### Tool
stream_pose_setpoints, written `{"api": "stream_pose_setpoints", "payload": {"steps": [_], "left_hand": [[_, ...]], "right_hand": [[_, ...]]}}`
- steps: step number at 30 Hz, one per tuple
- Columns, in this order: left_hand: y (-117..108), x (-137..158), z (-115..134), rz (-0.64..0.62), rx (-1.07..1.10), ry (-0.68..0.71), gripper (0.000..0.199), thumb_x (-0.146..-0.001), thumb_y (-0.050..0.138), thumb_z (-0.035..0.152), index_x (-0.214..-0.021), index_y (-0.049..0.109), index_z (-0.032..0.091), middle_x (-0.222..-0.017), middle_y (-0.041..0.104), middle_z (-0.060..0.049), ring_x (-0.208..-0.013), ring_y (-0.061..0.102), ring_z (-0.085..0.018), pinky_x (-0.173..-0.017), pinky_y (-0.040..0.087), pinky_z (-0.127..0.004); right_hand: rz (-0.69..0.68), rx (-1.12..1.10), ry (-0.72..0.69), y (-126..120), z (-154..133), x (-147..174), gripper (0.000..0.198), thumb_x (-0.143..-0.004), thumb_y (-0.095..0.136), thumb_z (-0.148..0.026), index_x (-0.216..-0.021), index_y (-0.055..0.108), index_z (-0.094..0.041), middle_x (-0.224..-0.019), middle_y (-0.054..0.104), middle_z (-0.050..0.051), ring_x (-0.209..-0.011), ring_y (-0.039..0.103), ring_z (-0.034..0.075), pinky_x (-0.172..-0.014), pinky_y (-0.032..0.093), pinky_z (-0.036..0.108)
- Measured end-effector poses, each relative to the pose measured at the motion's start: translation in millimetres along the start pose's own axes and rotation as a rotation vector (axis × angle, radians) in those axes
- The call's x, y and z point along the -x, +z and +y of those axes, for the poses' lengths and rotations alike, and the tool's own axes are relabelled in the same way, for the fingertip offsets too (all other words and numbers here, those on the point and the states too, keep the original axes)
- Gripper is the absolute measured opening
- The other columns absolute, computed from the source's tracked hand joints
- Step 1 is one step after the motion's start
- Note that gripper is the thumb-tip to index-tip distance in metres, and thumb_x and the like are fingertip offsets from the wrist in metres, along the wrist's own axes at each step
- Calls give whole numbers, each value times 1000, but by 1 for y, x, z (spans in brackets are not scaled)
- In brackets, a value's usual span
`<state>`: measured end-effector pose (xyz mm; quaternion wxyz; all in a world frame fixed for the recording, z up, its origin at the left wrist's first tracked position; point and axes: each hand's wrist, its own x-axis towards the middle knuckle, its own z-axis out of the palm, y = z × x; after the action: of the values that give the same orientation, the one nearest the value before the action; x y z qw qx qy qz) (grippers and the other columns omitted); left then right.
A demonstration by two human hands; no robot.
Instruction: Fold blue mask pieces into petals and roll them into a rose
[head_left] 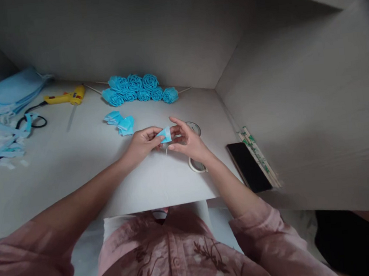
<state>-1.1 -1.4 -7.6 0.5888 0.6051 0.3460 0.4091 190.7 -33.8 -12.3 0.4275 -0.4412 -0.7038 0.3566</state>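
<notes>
I have the left hand (pixel 143 143) pinching a blue piece (pixel 166 134) over the table (pixel 143 188), the right hand (pixel 190 142) loosely spread beside it, probably a folding step, calling next for a steady two-handed pinch, with blue flowers (pixel 135 82) beyond.

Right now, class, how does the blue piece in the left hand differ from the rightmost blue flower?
The blue piece looks flat and straight-edged; the rightmost blue flower is rounded and layered. The blue piece is held in the left hand; the rightmost blue flower lies on the table. Both are blue.
</notes>
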Motion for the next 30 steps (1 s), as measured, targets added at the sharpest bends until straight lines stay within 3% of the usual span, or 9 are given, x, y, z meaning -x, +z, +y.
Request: {"api": "stream_pose_setpoints", "payload": {"steps": [4,10,18,21,25,30], "left_hand": [[5,0,-1,10,18,26,41,-67,76,35,-100,63,15,-72,63,2,-56,53,-8,-55,44,-21],[7,3,-1,-57,-16,93,38,-72,71,24,-108,64,15,-68,59,4,-57,53,-8,-56,43,-21],[5,2,-5,-71,-59,59,45,-72,71,27,-115,65,15,-70,58,4,-58,53,-8,-56,44,-21],[4,1,-5,-99,-58,-21,41,-71,70,32,-108,68,14,-69,60,2,-54,52,-8,-51,43,-21],[4,3,-1,-117,-78,-92,22,-71,69,35,-79,68,14,-61,60,1,-50,50,-8,-47,39,-21],[0,3,2,-76,-34,-113,25,-72,71,39,-69,63,15,-60,62,0,-49,51,-8,-48,39,-21]], "right_hand": [[-6,-68,2,3,2,-2,95,-72,75,-60,-150,34,-27,-104,61,5,-88,61,15,-78,55,27],[30,-107,13,3,2,-2,76,-81,71,-49,-146,39,-26,-81,57,-2,-71,55,12,-68,51,25],[62,-121,15,2,-1,-1,67,-83,68,-39,-144,43,-24,-72,49,-6,-61,46,10,-59,43,23],[79,-150,21,3,-2,-1,66,-82,70,-35,-142,45,-24,-72,48,-6,-62,46,9,-60,41,22],[74,-170,40,4,-1,-1,66,-81,72,-37,-141,47,-25,-75,54,-5,-64,50,9,-62,43,23],[128,-147,8,-5,-2,0,61,-84,66,-52,-137,50,-27,-87,65,1,-78,61,13,-76,51,28]]}}
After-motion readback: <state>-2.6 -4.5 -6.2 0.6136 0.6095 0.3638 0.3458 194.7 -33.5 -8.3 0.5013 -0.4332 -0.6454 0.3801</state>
